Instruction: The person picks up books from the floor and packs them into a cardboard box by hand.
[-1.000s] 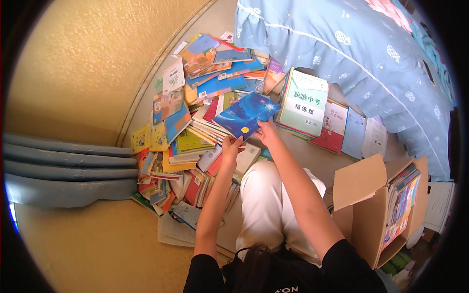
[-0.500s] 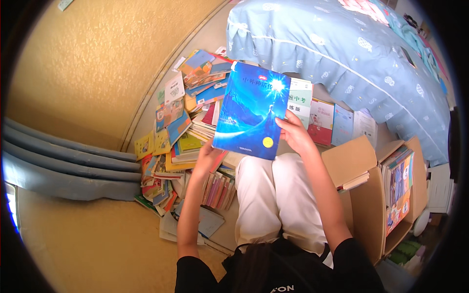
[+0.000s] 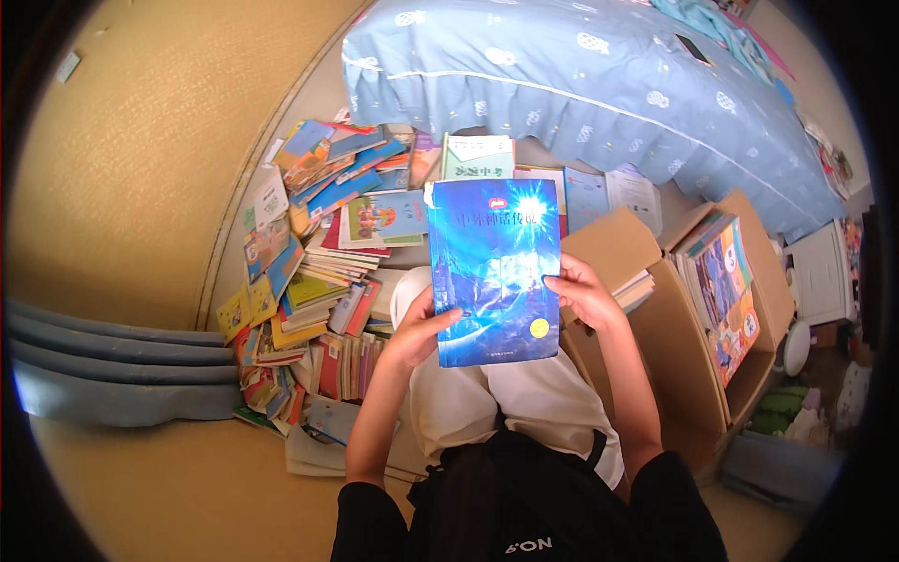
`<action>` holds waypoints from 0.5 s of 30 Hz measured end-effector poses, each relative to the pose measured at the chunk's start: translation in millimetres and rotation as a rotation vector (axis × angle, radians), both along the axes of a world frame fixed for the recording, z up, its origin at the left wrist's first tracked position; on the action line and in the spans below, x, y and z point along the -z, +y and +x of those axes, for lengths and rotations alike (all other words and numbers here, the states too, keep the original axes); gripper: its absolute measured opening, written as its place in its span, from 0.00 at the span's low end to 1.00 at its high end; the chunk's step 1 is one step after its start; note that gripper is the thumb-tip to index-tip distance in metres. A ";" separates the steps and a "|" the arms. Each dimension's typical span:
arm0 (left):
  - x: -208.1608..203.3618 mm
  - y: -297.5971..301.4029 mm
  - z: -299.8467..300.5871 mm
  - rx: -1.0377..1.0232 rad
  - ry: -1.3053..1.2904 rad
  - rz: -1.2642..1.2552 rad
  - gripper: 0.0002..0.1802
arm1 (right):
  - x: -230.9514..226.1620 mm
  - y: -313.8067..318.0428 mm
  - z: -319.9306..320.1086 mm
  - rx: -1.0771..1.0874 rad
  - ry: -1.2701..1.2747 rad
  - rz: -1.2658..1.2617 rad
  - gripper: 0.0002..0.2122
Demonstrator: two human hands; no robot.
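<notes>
A blue paperback book (image 3: 494, 272) with a glowing white star on its cover is held up in front of me, above my white-trousered knees. My left hand (image 3: 420, 330) grips its left edge, thumb lying on the cover. On the opposite edge, my right hand (image 3: 582, 292) pinches the book with the thumb in front; the fingers behind are partly hidden. Beyond the book's top edge a pale green book (image 3: 478, 157) stands partly covered. To the left spreads a large heap of books (image 3: 323, 272), some stacked, some lying loose.
At my right stands an open cardboard box (image 3: 688, 328) with colourful books (image 3: 721, 281) inside. A bed with a blue patterned cover (image 3: 562, 75) runs along the far side, a phone (image 3: 694, 49) on top. Blue curtain folds (image 3: 122, 365) hang at the left against a yellowish wall (image 3: 159, 169).
The blue book has come down nearer to me and is now held straighter. My left hand has shifted up its edge, with the thumb now on the cover. The view has turned right.
</notes>
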State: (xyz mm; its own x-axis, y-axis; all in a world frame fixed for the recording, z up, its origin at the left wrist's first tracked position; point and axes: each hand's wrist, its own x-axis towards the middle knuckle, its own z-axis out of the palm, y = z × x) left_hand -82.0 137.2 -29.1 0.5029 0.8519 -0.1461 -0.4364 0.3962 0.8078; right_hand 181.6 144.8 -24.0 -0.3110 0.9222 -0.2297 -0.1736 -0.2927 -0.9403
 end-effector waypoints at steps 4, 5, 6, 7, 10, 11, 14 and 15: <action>1.7 -2.9 27.8 -0.012 0.097 -0.064 0.24 | -2.1 -15.1 20.7 0.068 -0.037 -0.030 0.13; 2.4 -2.1 32.1 -0.013 0.092 -0.083 0.24 | -3.9 -17.8 24.6 0.080 -0.065 -0.042 0.13; 1.7 -3.6 38.5 -0.001 0.092 -0.086 0.24 | -5.8 -22.0 29.2 0.092 -0.065 -0.046 0.13; -0.2 -5.5 45.9 0.000 0.076 -0.053 0.24 | -9.2 -26.9 34.2 0.129 -0.090 -0.050 0.13; 1.9 -17.8 76.3 0.001 0.053 0.003 0.23 | -4.7 -46.0 52.7 0.261 -0.104 0.015 0.14; 3.1 -22.7 87.6 -0.011 0.048 0.024 0.23 | -2.1 -54.0 58.9 0.346 -0.092 0.086 0.14; 3.5 -37.1 120.7 -0.012 0.080 0.083 0.22 | -5.3 -86.1 73.7 0.631 -0.591 0.373 0.16; 4.1 -42.0 130.3 -0.009 0.085 0.084 0.22 | -14.5 -97.6 81.1 0.575 -0.696 0.410 0.17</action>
State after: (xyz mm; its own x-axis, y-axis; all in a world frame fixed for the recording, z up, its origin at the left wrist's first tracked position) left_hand 48.3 95.2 -33.2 0.4843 0.8672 -0.1159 -0.3677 0.3220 0.8724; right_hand 262.6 47.3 -9.5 0.2924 0.9394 0.1791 0.4424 0.0332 -0.8962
